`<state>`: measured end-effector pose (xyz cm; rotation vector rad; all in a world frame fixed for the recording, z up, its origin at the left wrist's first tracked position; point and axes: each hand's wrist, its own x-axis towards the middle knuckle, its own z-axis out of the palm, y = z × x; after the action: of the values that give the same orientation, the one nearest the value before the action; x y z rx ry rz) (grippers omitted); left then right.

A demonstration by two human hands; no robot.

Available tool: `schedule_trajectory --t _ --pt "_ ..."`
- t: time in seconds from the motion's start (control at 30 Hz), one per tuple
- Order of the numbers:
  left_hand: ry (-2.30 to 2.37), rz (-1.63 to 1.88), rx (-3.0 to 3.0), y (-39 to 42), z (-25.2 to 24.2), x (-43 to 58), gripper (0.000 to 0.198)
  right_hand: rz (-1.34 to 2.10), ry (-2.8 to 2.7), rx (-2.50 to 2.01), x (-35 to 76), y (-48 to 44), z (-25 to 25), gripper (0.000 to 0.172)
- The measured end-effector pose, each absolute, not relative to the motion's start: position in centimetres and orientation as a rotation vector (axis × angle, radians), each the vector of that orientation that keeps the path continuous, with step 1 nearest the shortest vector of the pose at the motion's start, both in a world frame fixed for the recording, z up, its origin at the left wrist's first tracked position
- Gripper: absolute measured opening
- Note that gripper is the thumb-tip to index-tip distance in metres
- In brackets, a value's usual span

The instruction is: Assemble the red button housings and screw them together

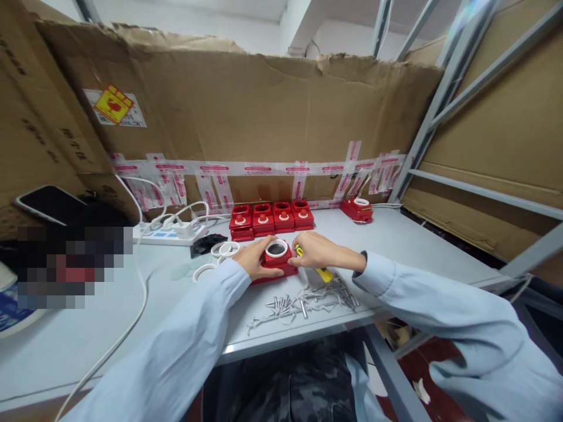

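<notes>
A red box-shaped housing (285, 271) with a white ring (277, 248) around a dark round opening on top sits on the table in front of me. My left hand (257, 261) grips its left side, with the thumb along the front. In my closed right hand (313, 251) is a yellow-and-black handled tool (324, 274), its yellow end sticking out below the palm. The fingers press against the housing's right side, and the tool's working end is hidden. Just in front lie several loose screws (281, 305) and a heap of thin metal pieces with whitish strands (336, 293).
Several red housings (263, 218) stand in a row behind my hands; another red unit (358, 208) is at the back right. White rings (226, 249) lie left, near a black bag (207, 244) and a power strip (171, 233). A white cable (143, 287) crosses the table. Cardboard (264, 111) walls the back.
</notes>
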<state>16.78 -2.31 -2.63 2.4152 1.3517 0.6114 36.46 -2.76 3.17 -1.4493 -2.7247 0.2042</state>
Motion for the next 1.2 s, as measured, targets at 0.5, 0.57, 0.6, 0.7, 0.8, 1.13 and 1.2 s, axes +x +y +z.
schedule_trajectory --t 0.5,0.57,0.6,0.7,0.8,1.13,1.2 --pt "1.371 0.54 2.421 -1.9 -2.7 16.7 0.076 0.129 -2.722 -1.529 36.0 -3.4 3.4 0.029" --pt "1.374 0.543 2.416 -2.0 -2.7 16.7 0.076 0.133 -2.705 -1.524 36.2 -3.2 3.3 0.033" --pt "1.373 0.546 2.415 -2.0 -2.7 16.7 0.075 0.122 -2.696 -1.52 36.2 -3.2 3.2 0.032" --pt "1.362 0.55 2.418 -2.0 -2.7 16.7 0.075 0.099 -2.703 -1.49 36.3 -3.1 3.0 0.023" --pt "1.371 0.558 2.418 -2.1 -2.7 16.7 0.075 0.094 -2.704 -1.506 36.1 -3.3 3.1 0.013" --pt "1.36 0.573 2.436 -2.2 -2.6 16.9 0.074 -0.12 -2.684 -1.521 35.6 -4.3 4.5 0.021" --pt "1.356 0.614 2.434 -2.0 -2.9 16.9 0.074 -0.061 -2.654 -1.479 35.7 -4.8 5.1 0.021"
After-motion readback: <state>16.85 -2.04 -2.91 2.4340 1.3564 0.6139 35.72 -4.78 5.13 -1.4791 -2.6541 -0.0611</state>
